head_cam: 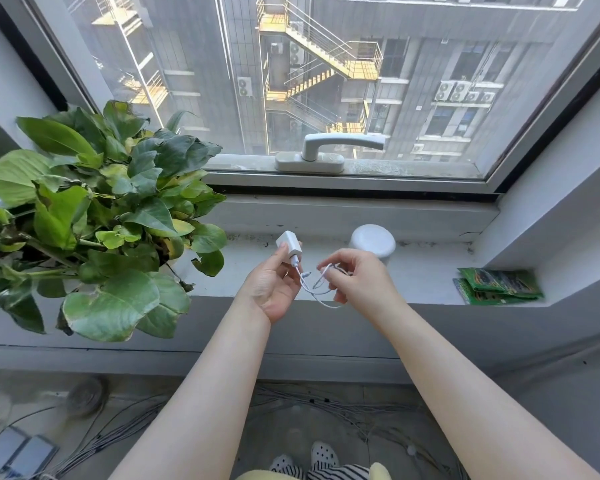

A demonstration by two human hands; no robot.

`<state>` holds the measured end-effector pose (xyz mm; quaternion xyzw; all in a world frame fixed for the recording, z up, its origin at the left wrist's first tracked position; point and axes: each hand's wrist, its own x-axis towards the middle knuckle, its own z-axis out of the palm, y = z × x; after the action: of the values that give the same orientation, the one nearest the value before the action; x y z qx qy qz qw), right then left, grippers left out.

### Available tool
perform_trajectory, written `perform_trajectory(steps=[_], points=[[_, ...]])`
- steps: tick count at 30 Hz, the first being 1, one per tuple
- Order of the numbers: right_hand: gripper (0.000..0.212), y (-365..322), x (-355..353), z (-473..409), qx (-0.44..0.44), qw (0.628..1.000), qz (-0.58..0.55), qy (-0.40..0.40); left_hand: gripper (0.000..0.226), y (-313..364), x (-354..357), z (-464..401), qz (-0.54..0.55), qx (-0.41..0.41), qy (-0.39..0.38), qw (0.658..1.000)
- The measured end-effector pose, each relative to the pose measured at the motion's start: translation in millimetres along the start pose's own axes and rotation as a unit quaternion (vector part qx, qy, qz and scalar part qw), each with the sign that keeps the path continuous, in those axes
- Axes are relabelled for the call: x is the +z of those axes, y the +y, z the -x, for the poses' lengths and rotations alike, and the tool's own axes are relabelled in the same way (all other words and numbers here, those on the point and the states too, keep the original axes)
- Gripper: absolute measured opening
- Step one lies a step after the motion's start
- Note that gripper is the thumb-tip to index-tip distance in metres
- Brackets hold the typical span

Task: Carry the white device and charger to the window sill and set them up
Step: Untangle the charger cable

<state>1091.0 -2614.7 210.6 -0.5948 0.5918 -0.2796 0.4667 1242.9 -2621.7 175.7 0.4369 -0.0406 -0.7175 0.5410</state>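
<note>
With the white device (372, 241) already on the sill (430, 271) at frame centre, the left hand (274, 285) pinches the charger (289, 247) while the right hand (355, 278) pinches its cable (317, 289), still unconnected.

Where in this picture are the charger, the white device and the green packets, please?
charger (289, 246): head view, on the white plug body's top face.
white device (372, 240): head view, on its round top.
green packets (498, 283): head view, on the upper packet's face.

Round white plastic device (373, 242) stands upright on grey window sill (423, 268), frame centre-right. Small white cube charger (289, 249) w/ thin white cable (317, 289), looped, sits just left of it, above sill.
</note>
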Motion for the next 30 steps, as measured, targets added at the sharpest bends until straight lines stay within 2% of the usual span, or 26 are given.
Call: perform_trajectory(steps=[2, 5, 12, 14, 17, 20, 23, 27, 30], points=[[0.013, 0.1, 1.3, -0.7, -0.027, 0.999, 0.033, 0.026, 0.020, 1.4, -0.8, 0.8, -0.009, -0.002, -0.003, 1.000], [0.024, -0.3, 0.1, -0.4, -0.058, 0.993, 0.069, 0.076, 0.020, 4.4, -6.8, 0.7, -0.020, -0.008, 0.002, 1.000], [0.026, 1.3, -1.0, -4.7, -0.026, 0.987, -0.115, 0.111, 0.018, 7.8, -9.9, -2.0, -0.012, 0.003, 0.029, 1.000], [0.025, 1.9, -2.2, -5.3, -0.027, 0.981, -0.144, 0.130, 0.021, 8.7, -6.8, 1.4, -0.049, -0.004, 0.028, 0.998], [0.025, 4.3, -3.6, -6.5, -0.044, 0.976, -0.131, 0.171, 0.031, 12.8, -6.0, 4.9, -0.107, -0.068, 0.027, 0.992], [0.025, 5.7, -2.8, -7.2, -0.065, 0.970, -0.097, 0.213, 0.045, 17.7, -6.1, 5.8, -0.083, -0.134, -0.015, 0.987], [0.024, 4.8, -0.4, -7.2, -0.082, 0.964, -0.087, 0.235, 0.043, 18.9, -4.9, 9.0, -0.056, -0.158, -0.043, 0.985], [0.022, 5.8, 1.5, -6.9, -0.085, 0.965, -0.088, 0.233, 0.043, 20.2, -1.9, 9.4, 0.006, -0.131, -0.028, 0.991], [0.022, 6.5, -0.1, -5.8, -0.057, 0.972, -0.126, 0.188, 0.025, 20.6, 4.0, 11.5, -0.013, -0.068, -0.015, 0.997]])
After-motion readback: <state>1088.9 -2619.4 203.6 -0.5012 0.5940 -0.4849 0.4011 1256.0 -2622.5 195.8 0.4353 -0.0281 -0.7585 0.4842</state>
